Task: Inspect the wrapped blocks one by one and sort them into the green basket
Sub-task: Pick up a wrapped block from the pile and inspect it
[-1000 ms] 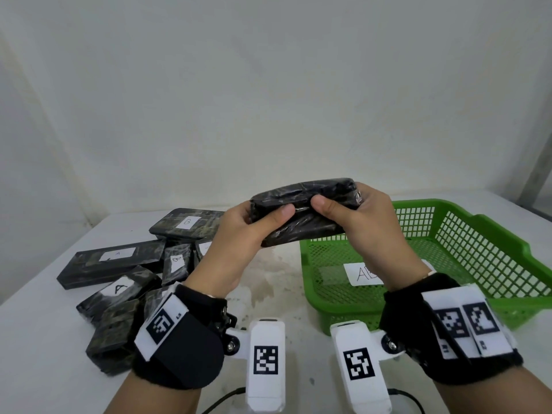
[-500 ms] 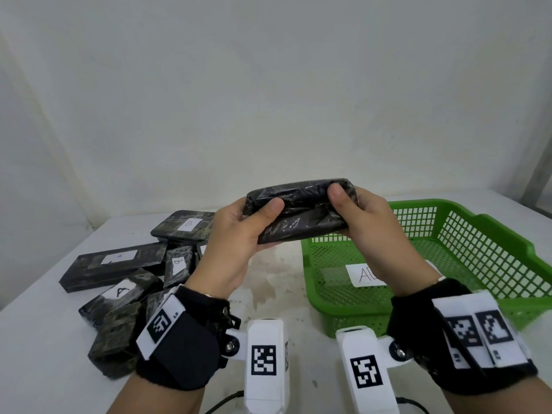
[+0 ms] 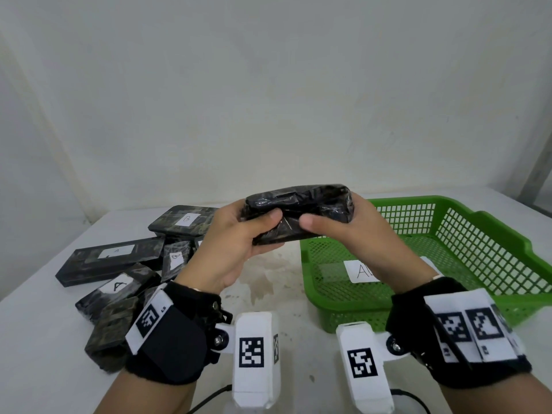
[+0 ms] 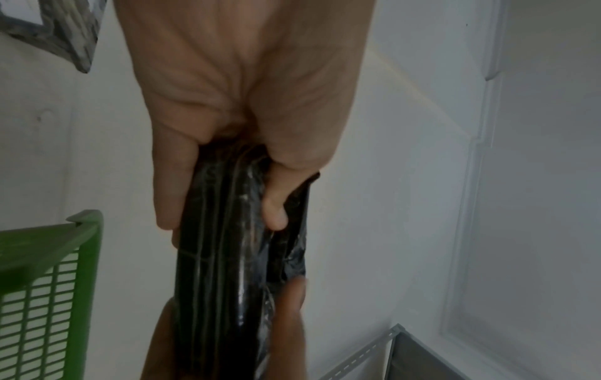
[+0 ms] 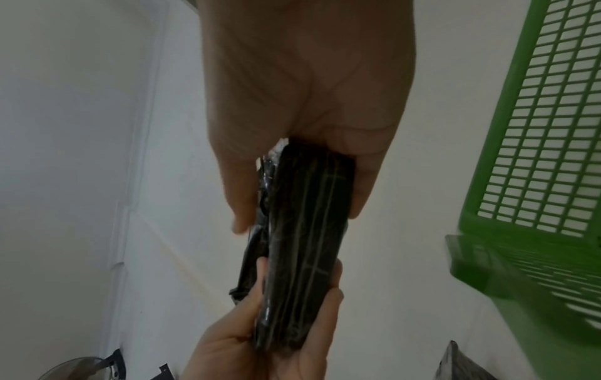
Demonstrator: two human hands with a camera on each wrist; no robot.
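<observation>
I hold one black-wrapped block (image 3: 298,210) in the air above the table, between the pile and the basket. My left hand (image 3: 239,237) grips its left end, thumb on the near face. My right hand (image 3: 337,228) grips its right end, thumb also on the near face. The left wrist view shows the block (image 4: 224,257) edge-on between both hands, as does the right wrist view, where the block (image 5: 302,244) fills the centre. No label shows on the held block. The green basket (image 3: 493,243) sits on the right with a white "A" paper (image 3: 363,270) on its floor.
A pile of several wrapped blocks (image 3: 119,264) lies on the white table (image 3: 274,282) at the left, some with white labels reading A or B. A white wall stands behind. Wrist camera units and cables sit below my hands at the near edge.
Both hands have turned the block between them; my right thumb slid leftward from the block's upper right to the middle of its near face. The pile and basket stay put.
</observation>
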